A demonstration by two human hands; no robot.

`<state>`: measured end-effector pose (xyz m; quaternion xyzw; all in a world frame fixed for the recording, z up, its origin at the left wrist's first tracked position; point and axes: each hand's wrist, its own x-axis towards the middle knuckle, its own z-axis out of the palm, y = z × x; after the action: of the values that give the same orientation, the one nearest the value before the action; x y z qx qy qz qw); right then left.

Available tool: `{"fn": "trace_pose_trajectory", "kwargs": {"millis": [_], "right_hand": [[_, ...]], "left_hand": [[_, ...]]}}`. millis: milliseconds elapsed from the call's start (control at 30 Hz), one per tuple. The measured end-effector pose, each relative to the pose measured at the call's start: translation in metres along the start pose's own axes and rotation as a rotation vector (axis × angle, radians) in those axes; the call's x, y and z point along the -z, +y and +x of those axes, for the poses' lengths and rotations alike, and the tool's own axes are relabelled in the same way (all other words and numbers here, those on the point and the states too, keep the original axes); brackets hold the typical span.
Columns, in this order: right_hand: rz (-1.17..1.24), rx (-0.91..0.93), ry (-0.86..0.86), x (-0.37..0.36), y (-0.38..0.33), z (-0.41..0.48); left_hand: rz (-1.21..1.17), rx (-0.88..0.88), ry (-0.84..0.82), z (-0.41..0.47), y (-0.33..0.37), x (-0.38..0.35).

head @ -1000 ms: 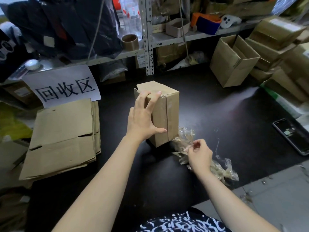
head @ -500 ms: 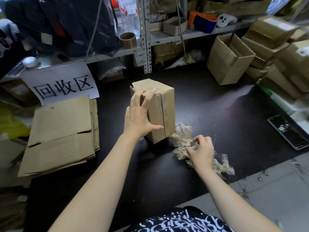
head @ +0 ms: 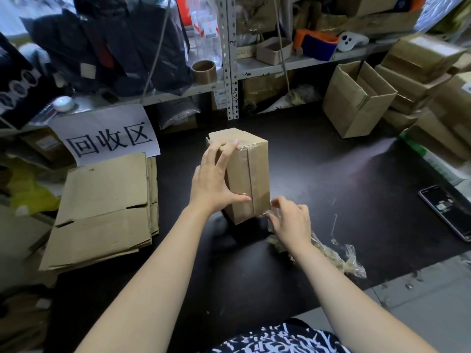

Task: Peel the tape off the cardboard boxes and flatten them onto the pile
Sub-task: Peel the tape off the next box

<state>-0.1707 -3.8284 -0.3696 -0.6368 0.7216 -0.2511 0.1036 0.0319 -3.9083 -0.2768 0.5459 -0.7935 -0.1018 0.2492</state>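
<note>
Brown cardboard box (head: 257,171) stands upright at the middle of the black tabletop (head: 344,174), with a strip of clear tape (head: 248,179) running down the seam of the face nearest the camera. The only readable writing is on a white paper sign (head: 107,138) propped at the back left, hand-lettered in black with 回收区. It sits just behind the pile of flattened brown cardboard sheets (head: 102,200), which lies well left of the box. A clear plastic bottle (head: 206,29) on the shelf carries a red-and-white label too blurred to read.

The left hand (head: 216,179) holds the box. Its fingers are spread up the left side to the top edge, and the thumb is splayed across the taped face. The right hand (head: 290,220) is at the box's lower right corner with its fingers curled, on top of a crumpled wad of clear peeled tape (head: 336,258). Whether it pinches any tape cannot be told, as the fingertips are hidden.

A dark smartphone (head: 446,210) lies near the right edge, its lower end cut off by the frame. Far right, a stack of brown cartons (head: 420,59) is smeared by blur.
</note>
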Motion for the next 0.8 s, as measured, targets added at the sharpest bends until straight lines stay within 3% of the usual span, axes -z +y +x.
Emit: {"fn": "trace_pose_trajectory", "kwargs": {"millis": [133,233,367,500,633,733,800], "right_hand": [[-0.032,-0.123,-0.007,0.0,0.0,0.002],[-0.093,-0.254,-0.132,0.002,0.021,-0.012],[-0.136,-0.159,-0.192,0.003,0.026,-0.023],[-0.231,-0.105,-0.095,0.007,0.011,-0.018],[-0.004,-0.063,0.161,0.012,0.008,-0.009],[0.144,-0.159,0.1,0.021,-0.007,0.001],[0.1,-0.214,0.023,0.022,-0.013,0.006]], "left_hand": [[-0.063,0.033,0.036,0.01,-0.006,-0.003],[-0.149,0.208,0.143,0.023,-0.018,0.003],[-0.129,0.211,0.076,0.038,-0.023,0.011],[-0.171,0.286,0.137,0.039,-0.024,0.005],[-0.217,0.313,0.195,0.036,-0.032,0.008],[-0.251,0.335,0.227,0.031,-0.036,0.011],[-0.266,0.361,0.251,0.026,-0.038,0.013]]}}
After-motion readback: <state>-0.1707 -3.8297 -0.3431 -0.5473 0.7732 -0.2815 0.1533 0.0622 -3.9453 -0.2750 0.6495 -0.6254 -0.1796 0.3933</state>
